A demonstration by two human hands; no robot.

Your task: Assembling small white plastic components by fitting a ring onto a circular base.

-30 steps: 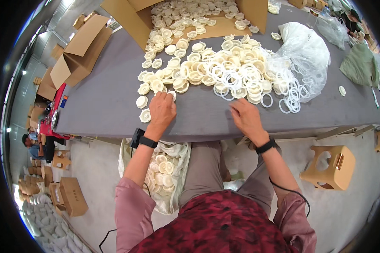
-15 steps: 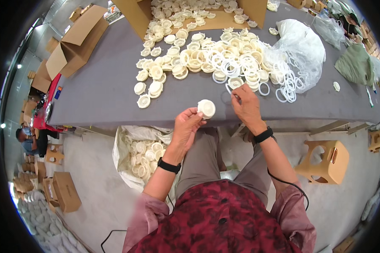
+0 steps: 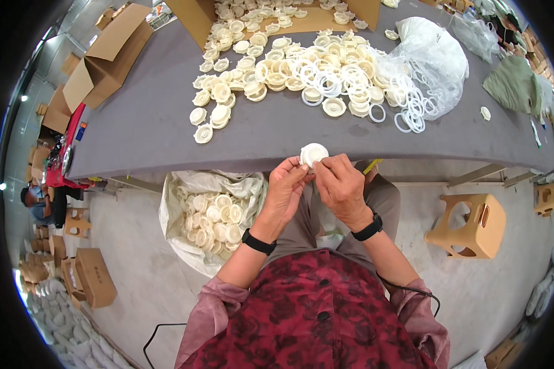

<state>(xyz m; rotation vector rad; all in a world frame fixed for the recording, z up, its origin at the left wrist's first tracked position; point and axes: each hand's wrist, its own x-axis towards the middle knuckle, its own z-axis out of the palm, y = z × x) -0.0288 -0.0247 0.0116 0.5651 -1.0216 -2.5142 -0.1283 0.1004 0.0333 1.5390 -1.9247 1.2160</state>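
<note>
Just in front of the table's near edge, my left hand [image 3: 287, 189] pinches a round cream plastic cap [image 3: 314, 153] by its lower left rim. My right hand [image 3: 342, 188] is closed, thumb and fingertips pressed at the cap's right side. A pale ring appears to lie against the cap, mostly lost between the fingers. Beyond the hands spreads a heap of similar caps [image 3: 276, 80]. Translucent white rings [image 3: 328, 85] lie over its right part, and more spill from a clear plastic bag [image 3: 440, 58].
The grey-covered table [image 3: 160, 117] carries an open cardboard box [image 3: 366, 15] of caps at the back. Below its edge, left of my legs, stands a white sack [image 3: 181, 243] holding caps. A tan plastic stool [image 3: 474, 224] is at right. A green cloth [image 3: 514, 85] lies far right.
My right hand has come down and left from the heap's edge with a ring, meeting the left hand at the cap. The cap has moved slightly right. The whole view has shifted a little.
</note>
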